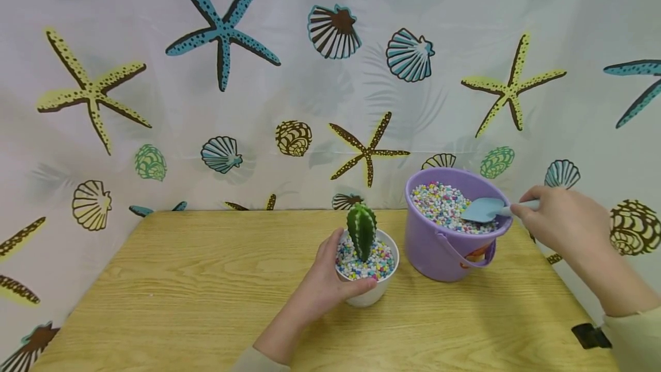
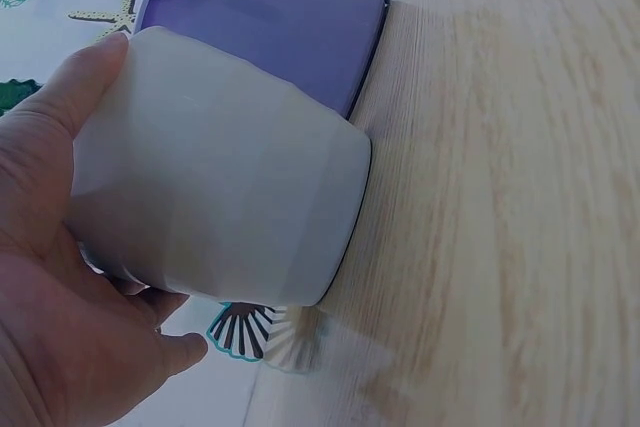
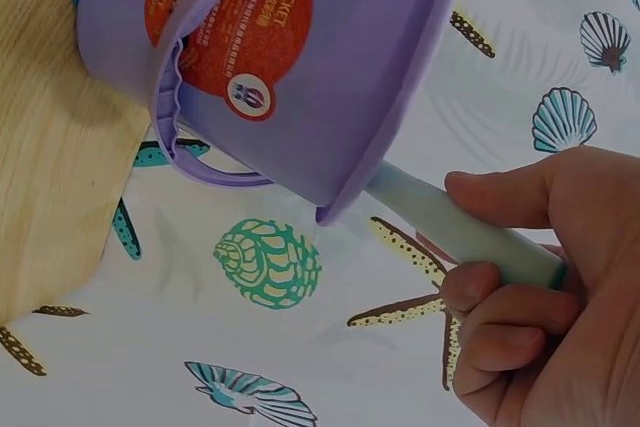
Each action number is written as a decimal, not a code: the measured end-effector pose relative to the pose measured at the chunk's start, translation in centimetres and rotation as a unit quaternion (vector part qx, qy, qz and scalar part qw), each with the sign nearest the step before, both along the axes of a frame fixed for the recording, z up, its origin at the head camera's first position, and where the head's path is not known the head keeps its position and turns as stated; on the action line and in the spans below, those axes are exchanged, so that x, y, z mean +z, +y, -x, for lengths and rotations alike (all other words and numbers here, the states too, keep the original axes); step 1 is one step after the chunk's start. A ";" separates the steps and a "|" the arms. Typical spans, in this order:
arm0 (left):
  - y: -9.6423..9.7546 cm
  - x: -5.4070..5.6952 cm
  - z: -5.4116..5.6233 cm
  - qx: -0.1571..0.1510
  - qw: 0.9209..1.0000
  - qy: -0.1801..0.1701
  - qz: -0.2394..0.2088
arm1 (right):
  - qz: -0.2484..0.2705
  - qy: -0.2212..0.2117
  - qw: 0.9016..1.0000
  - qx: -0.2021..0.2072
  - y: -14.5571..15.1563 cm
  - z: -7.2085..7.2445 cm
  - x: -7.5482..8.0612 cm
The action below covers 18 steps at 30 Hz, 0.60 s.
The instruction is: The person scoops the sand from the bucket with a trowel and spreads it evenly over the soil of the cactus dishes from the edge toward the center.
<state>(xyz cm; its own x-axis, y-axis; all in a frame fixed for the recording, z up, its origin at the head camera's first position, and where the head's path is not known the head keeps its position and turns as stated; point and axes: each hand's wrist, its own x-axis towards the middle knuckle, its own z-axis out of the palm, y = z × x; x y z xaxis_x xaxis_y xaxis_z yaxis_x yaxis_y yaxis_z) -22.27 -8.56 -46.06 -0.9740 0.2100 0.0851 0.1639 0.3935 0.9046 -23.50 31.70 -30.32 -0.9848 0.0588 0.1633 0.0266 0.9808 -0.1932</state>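
A green cactus [image 1: 362, 233] stands upright in a white pot [image 2: 220, 167] topped with small multicoloured pebbles [image 1: 379, 260]. My left hand [image 1: 330, 283] grips that pot round its rim, thumb on the near side and fingers on the far left. To the right, a purple bucket [image 1: 434, 248] holds many of the same pebbles. In my right hand [image 1: 565, 220] is the handle of a light blue shovel [image 1: 482, 209], whose blade lies on the pebbles inside the bucket. The right wrist view shows the thumb and curled fingers round the shovel handle [image 3: 470, 232].
Pot and bucket stand on a wooden table [image 1: 196, 286], the bucket near its back right. Behind hangs a white curtain [image 1: 289, 85] printed with starfish and shells. A small black object [image 1: 590, 336] sits at the table's right edge. The bucket's handle [image 1: 482, 262] hangs down in front.
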 end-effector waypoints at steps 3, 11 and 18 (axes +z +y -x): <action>0.0 0.0 0.0 0.000 1.000 0.002 0.000 | 0.012 -0.006 1.000 0.007 0.2 0.2 -0.5; -0.2 0.0 0.1 0.000 1.000 0.001 -0.004 | 0.036 0.031 0.999 0.012 0.1 0.7 -2.0; -0.1 0.0 0.1 0.001 1.000 0.004 0.001 | 0.062 0.050 0.997 0.006 -0.1 1.3 -3.2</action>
